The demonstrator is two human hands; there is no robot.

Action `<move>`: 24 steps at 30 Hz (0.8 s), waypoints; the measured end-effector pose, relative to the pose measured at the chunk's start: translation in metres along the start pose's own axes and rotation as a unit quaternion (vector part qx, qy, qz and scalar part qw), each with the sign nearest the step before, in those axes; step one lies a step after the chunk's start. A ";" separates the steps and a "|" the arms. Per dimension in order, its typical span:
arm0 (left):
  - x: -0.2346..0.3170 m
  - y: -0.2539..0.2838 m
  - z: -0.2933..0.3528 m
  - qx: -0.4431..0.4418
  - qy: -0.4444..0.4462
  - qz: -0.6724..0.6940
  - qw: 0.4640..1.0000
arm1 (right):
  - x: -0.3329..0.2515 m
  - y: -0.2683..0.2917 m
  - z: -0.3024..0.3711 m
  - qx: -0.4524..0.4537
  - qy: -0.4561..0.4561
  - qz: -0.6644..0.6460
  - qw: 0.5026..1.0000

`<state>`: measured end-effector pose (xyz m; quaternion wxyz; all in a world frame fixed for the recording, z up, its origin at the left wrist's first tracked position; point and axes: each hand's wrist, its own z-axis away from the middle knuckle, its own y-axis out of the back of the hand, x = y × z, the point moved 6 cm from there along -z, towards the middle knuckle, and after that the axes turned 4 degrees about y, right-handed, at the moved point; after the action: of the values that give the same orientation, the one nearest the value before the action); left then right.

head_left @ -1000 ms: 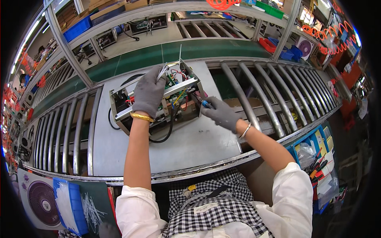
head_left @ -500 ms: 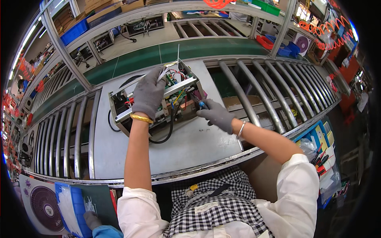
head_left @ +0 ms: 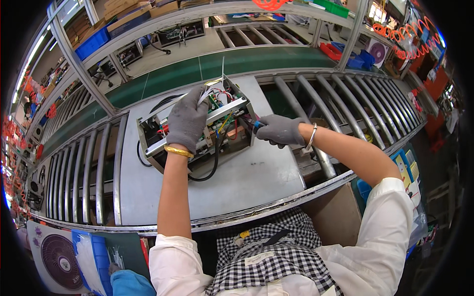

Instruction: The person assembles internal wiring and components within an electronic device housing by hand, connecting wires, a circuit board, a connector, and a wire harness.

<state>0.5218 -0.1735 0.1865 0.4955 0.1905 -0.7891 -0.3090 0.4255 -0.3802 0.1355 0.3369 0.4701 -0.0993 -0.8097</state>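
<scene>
An open metal chassis (head_left: 225, 111) holding circuit boards and coloured wires sits slightly tilted on a grey metal plate (head_left: 237, 192). My left hand (head_left: 187, 121), in a grey glove, lies over its middle with the fingers closed on thin white cable ties (head_left: 203, 93). My right hand (head_left: 280, 130), gloved as well, grips blue-handled pliers (head_left: 257, 125) at the chassis's right end. Their dark jaws point in among the wires and are partly hidden. A black cable (head_left: 216, 160) loops out of the chassis's front.
Metal rollers flank the plate, left (head_left: 87, 172) and right (head_left: 340, 108). Behind runs a green conveyor belt (head_left: 173, 74). At the lower left stands a blue bin (head_left: 101, 256) of white ties, near another person's blue sleeve (head_left: 129, 283). A fan (head_left: 61, 259) is beside it.
My right hand has moved right and slightly up with the pliers, its elbow swinging outward. My left hand stays on the chassis. The other person's gloved hand has moved up toward the blue bin's ties.
</scene>
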 end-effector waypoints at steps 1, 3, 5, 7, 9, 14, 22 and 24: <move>-0.001 0.000 0.000 -0.001 0.007 -0.005 1.000 | 0.002 -0.007 0.001 0.014 0.011 -0.071 0.997; 0.000 0.000 0.000 -0.002 0.012 -0.006 1.000 | 0.011 -0.026 -0.003 0.051 0.016 -0.214 0.975; 0.000 0.000 -0.001 -0.002 0.018 -0.008 1.000 | 0.011 -0.055 -0.015 0.067 0.055 -0.349 0.933; 0.002 -0.001 -0.002 -0.009 0.015 -0.005 1.000 | 0.002 -0.082 -0.024 0.081 0.039 -0.455 0.886; 0.001 -0.001 -0.002 -0.003 0.014 -0.008 1.000 | -0.005 -0.096 -0.031 0.120 0.042 -0.587 0.800; -0.002 0.000 0.000 -0.006 0.022 -0.005 1.000 | 0.002 -0.082 -0.019 0.142 0.047 -0.471 0.869; -0.002 0.003 0.001 0.007 -0.006 0.006 1.000 | 0.000 0.011 -0.007 -0.060 -0.016 -0.016 0.998; -0.004 -0.001 0.001 0.002 -0.002 0.017 1.000 | -0.005 0.011 -0.004 -0.073 -0.025 0.007 0.997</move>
<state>0.5224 -0.1719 0.1826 0.4986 0.1775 -0.7939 -0.2993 0.4356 -0.3851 0.1417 0.3732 0.4232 -0.0515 -0.8240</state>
